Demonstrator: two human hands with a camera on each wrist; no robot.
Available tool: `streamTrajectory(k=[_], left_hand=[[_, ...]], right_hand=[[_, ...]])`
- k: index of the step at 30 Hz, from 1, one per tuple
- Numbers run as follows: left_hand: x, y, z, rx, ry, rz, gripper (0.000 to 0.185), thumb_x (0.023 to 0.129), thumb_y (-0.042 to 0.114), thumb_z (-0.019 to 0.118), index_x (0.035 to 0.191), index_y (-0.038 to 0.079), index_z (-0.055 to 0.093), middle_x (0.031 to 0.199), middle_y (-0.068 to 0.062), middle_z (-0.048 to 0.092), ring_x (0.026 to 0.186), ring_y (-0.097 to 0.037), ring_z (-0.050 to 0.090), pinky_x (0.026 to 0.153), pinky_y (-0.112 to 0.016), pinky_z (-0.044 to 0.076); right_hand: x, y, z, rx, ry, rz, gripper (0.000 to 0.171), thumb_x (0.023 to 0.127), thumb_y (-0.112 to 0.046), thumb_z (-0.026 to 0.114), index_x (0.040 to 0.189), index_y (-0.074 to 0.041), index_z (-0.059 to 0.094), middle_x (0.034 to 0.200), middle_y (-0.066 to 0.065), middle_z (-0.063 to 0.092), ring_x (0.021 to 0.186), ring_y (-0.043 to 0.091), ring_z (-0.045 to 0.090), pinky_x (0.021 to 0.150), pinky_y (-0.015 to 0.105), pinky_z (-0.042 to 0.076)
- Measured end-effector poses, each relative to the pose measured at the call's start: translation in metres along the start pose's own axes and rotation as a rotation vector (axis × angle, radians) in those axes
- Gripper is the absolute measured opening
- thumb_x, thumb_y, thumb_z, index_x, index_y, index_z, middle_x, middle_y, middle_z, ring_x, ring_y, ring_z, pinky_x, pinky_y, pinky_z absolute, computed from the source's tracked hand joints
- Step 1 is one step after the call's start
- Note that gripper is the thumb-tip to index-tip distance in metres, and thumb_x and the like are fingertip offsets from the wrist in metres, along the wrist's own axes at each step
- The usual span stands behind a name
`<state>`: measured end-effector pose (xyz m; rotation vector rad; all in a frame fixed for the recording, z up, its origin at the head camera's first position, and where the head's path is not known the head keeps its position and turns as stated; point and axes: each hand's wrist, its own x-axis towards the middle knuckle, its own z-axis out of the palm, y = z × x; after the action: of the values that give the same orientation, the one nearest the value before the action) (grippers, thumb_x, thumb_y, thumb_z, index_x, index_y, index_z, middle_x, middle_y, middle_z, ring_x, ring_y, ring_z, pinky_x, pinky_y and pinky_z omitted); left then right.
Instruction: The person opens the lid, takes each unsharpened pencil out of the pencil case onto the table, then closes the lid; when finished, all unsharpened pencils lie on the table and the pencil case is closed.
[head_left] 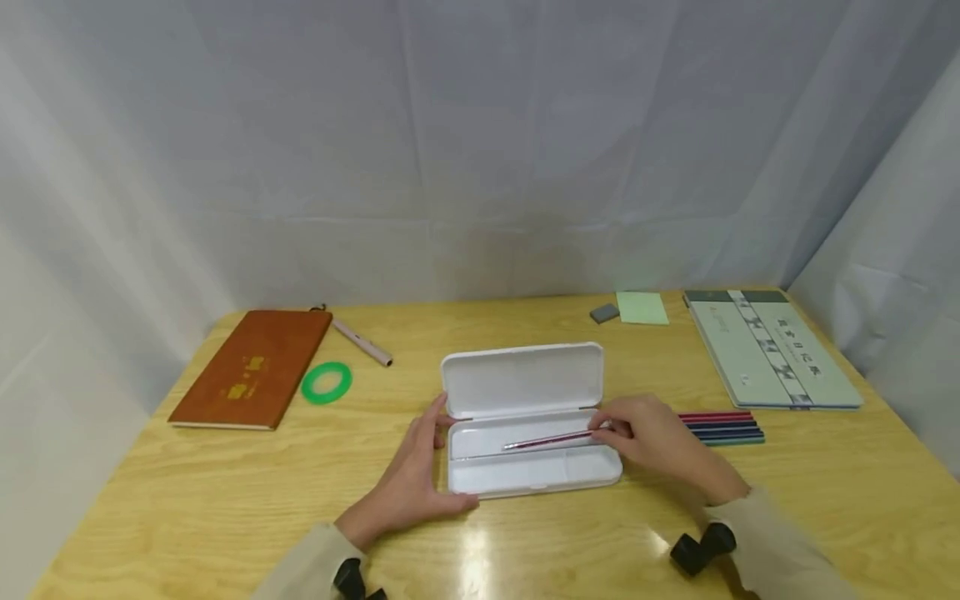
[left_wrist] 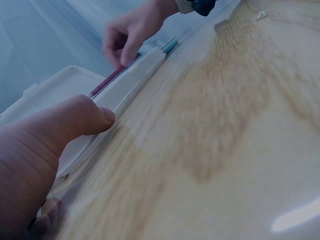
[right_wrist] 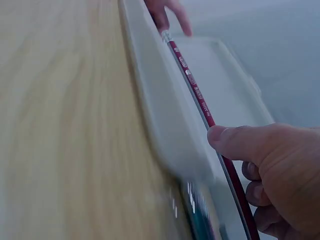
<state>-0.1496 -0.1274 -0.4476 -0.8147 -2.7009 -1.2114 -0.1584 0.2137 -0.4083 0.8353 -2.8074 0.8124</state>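
A white pencil case [head_left: 525, 477] lies with its lid raised on the table. My left hand [head_left: 408, 477] holds its left end, thumb at the front wall and fingers at the back near the hinge. Between thumb and fingers, my right hand [head_left: 648, 437] pinches a dark red pencil [right_wrist: 197, 95] above the case's back compartment. The pencil's silvery end points left toward my left hand; whether it touches the case floor, I cannot tell. Just right of the case, several red, blue and green pencils [head_left: 723, 429] lie side by side, partly hidden behind my right hand.
On the left are a brown notebook [head_left: 255, 367], a green tape roll [head_left: 327, 383] and a pale pen [head_left: 363, 342]. A grey eraser [head_left: 604, 313], a light green note pad [head_left: 642, 307] and a pale green book [head_left: 772, 350] lie at the back right. White curtains [head_left: 480, 167] hang behind.
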Motion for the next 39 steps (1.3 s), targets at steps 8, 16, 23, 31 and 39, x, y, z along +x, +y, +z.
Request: streamTrajectory(k=[8,16,23,31,39], left_hand=[[0.001,-0.001,-0.001,-0.001,-0.013,-0.032,0.132,0.053,0.033,0.091,0.155,0.016,0.008,0.132,0.0,0.045,0.102,-0.013,0.047,0.089,-0.032,0.047],[0.002,-0.001,-0.003,0.012,-0.026,-0.022,0.132,0.054,0.035,0.09,0.155,0.016,0.007,0.132,-0.001,0.045,0.103,-0.013,0.047,0.089,-0.033,0.047],[0.003,0.0,-0.002,0.02,-0.023,-0.025,0.131,0.056,0.038,0.089,0.155,0.016,0.007,0.132,-0.002,0.046,0.103,-0.014,0.047,0.088,-0.033,0.047],[0.002,0.002,-0.002,0.012,-0.025,-0.033,0.13,0.056,0.035,0.09,0.155,0.015,0.008,0.132,-0.002,0.046,0.103,-0.015,0.047,0.088,-0.033,0.047],[0.001,0.001,-0.002,0.013,-0.019,-0.025,0.13,0.056,0.036,0.09,0.155,0.015,0.008,0.131,-0.002,0.046,0.103,-0.015,0.048,0.089,-0.033,0.047]], right_hand=[[-0.058,0.036,-0.023,-0.034,0.134,0.113,0.007,0.083,-0.013,0.074,0.085,-0.02,0.071,0.056,-0.018,0.037,0.05,-0.005,0.032,0.048,0.018,0.032],[-0.102,0.062,-0.043,-0.061,0.181,0.132,0.019,0.08,-0.003,0.074,0.084,-0.021,0.069,0.058,-0.02,0.037,0.05,-0.006,0.032,0.045,0.018,0.031],[-0.111,0.071,-0.045,-0.077,0.164,0.115,0.025,0.077,0.0,0.075,0.083,-0.023,0.068,0.06,-0.022,0.039,0.052,-0.007,0.034,0.045,0.017,0.031],[-0.101,0.067,-0.04,-0.094,0.164,0.108,0.024,0.078,-0.001,0.075,0.084,-0.021,0.064,0.061,-0.02,0.038,0.053,-0.007,0.033,0.046,0.018,0.031],[-0.081,0.055,-0.029,-0.043,0.136,0.083,0.023,0.078,-0.001,0.074,0.084,-0.019,0.062,0.061,-0.019,0.04,0.052,-0.007,0.033,0.047,0.018,0.034]])
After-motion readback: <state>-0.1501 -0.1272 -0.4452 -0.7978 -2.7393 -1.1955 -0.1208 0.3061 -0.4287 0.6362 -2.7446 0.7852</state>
